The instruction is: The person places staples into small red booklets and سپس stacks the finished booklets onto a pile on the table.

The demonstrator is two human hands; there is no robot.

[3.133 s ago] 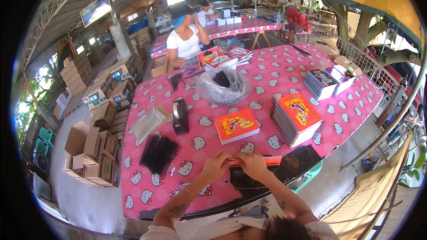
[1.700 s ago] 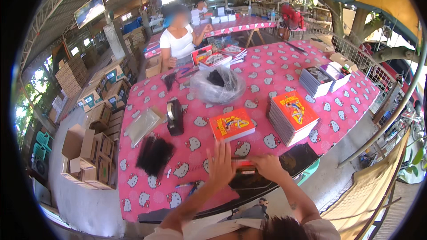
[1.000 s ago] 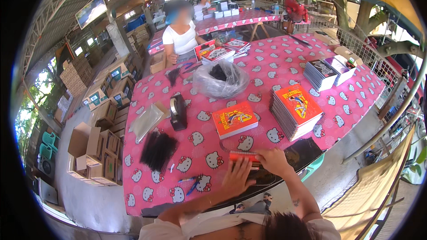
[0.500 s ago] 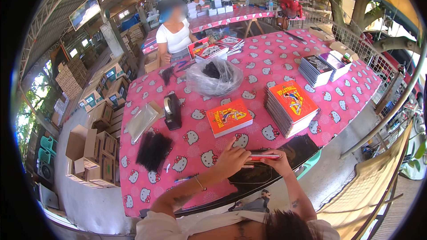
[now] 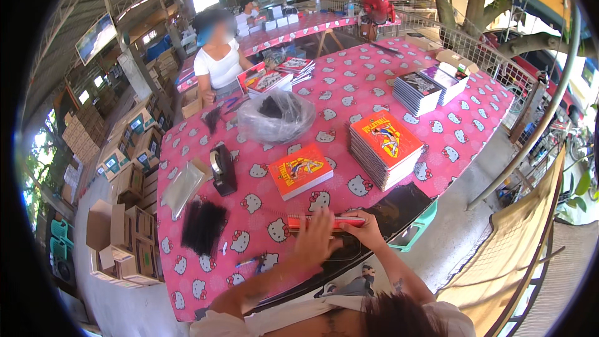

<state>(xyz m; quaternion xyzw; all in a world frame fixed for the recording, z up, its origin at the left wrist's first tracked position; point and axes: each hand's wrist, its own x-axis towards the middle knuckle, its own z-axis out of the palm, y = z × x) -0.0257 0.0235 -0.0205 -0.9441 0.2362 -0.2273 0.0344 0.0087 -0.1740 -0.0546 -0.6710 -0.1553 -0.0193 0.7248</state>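
Note:
My left hand [image 5: 317, 238] lies flat with spread fingers on a thin red book [image 5: 326, 221] at the near edge of the pink patterned table [image 5: 349, 87]. My right hand [image 5: 364, 231] grips the same book from its right end. Beyond it lies a short stack of orange books [image 5: 301, 170]. A taller stack of orange books [image 5: 387, 148] stands to the right.
A black tape dispenser [image 5: 223, 169], clear sleeves [image 5: 181, 187] and a bundle of black strips [image 5: 203, 226] lie at left. A clear bag [image 5: 276, 117] sits mid-table. A person in white [image 5: 219, 62] sits across. Dark book stacks [image 5: 417, 92] are at right. Cardboard boxes [image 5: 118, 181] line the floor.
The red book was held upright in both hands, then laid down at the table edge. My left hand has slid over its top. My view has shifted slightly.

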